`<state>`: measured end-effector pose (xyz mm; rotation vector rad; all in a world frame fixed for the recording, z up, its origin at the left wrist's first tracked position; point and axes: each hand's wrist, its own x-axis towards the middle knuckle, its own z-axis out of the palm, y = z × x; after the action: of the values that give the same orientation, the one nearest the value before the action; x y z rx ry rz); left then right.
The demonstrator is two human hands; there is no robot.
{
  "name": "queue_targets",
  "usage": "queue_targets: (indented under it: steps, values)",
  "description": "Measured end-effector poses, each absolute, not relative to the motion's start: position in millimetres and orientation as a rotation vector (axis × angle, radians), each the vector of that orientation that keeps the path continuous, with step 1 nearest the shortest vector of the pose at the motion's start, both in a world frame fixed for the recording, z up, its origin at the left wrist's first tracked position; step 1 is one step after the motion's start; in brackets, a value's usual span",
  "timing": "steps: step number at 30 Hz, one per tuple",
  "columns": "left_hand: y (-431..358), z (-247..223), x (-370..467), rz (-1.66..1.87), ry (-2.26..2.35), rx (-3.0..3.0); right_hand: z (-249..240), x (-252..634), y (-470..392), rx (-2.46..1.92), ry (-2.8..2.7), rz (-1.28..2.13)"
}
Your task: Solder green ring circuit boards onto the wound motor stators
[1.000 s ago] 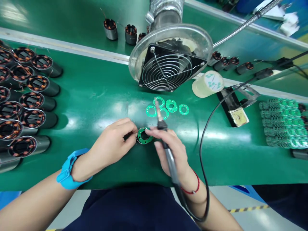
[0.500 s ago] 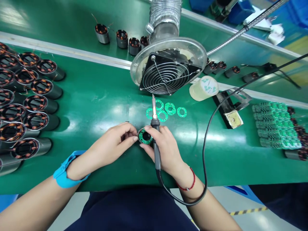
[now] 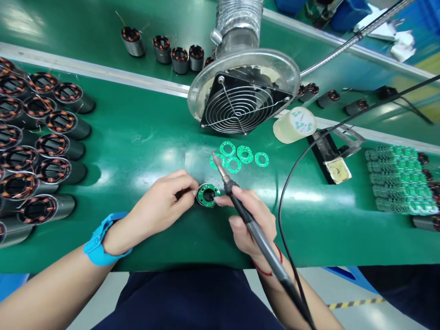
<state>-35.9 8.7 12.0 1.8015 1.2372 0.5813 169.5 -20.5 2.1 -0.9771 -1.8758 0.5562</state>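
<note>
1. Nearest, the dark blue clothing (image 3: 185,302) of the person shows below the green worktable (image 3: 154,247), between the two forearms
2. The left hand (image 3: 168,197), with a bright blue wrist strap (image 3: 99,245) behind it, has thumb and forefinger drawn together at the left rim of the round green circuit board; whether something thin is pinched between them I cannot tell
3. The right hand (image 3: 254,217), a thin red cord bracelet (image 3: 280,254) at its wrist, is closed around a grey and black soldering iron (image 3: 254,229), while one outstretched finger reaches the right side of the board
4. The round green circuit board (image 3: 202,198), ring-shaped with a dark centre, lies between the hands, on top of a round part whose body is mostly hidden
5. The iron's metal tip points up and away, above the loose green ring-shaped boards (image 3: 244,155) grouped just beyond the hands
6. Dark metal cylinders with copper windings (image 3: 55,170) stand packed at the left; stacked green boards (image 3: 400,178) sit at the right
7. Farther out are a black iron stand with a yellowish sponge (image 3: 338,171), a pale yellow cylindrical roll (image 3: 294,125) and a round extractor hood with a black fan (image 3: 240,101)
8. Farthest, more wound cylinders (image 3: 179,60) line the raised green surface behind the metal strip
</note>
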Motion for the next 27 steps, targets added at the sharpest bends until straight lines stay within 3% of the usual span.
queue_targets:
  steps: [20, 27]
  values:
    - [9, 11, -34, 0.619, 1.229, 1.943, -2, 174, -26, -0.931, -1.686, 0.57]
    - [13, 11, -36, 0.613, 1.192, 1.952, -4, 162, -18, -1.132, -2.097, 0.598]
